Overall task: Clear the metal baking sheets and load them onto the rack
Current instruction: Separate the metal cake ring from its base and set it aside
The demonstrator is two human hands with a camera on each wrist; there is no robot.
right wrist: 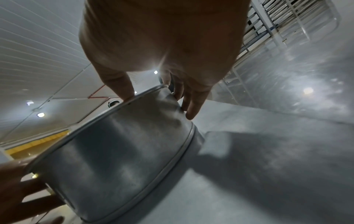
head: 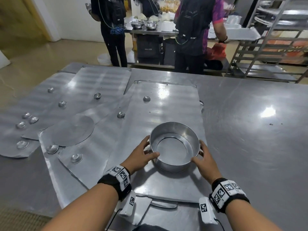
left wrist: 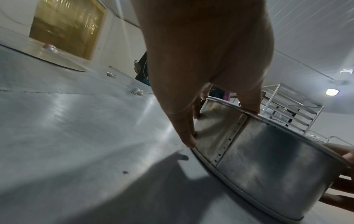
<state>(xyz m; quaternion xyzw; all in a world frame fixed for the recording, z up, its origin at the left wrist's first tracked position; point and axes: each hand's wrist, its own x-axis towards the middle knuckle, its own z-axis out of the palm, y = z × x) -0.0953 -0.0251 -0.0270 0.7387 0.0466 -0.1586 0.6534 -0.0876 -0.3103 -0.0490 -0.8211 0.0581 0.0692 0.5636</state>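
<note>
A round metal pan (head: 174, 147) with an open ring bottom stands on a flat metal baking sheet (head: 166, 100) in the middle of the steel table. My left hand (head: 150, 150) grips its left side, thumb on the rim and fingers down the wall. My right hand (head: 198, 155) holds the opposite side the same way. The left wrist view shows the pan's riveted seam (left wrist: 228, 136) under my left hand (left wrist: 220, 125). In the right wrist view my right hand (right wrist: 160, 105) pinches the pan (right wrist: 124, 159) at its rim. More sheets (head: 103, 80) overlap to the left.
Several small metal cups (head: 121, 115) and a flat round disc (head: 73, 130) lie on the sheets. A tray rack (head: 266, 47) stands at the far right beyond the table (head: 250, 130). Two people stand behind the table, by a counter with bowls (head: 143, 25).
</note>
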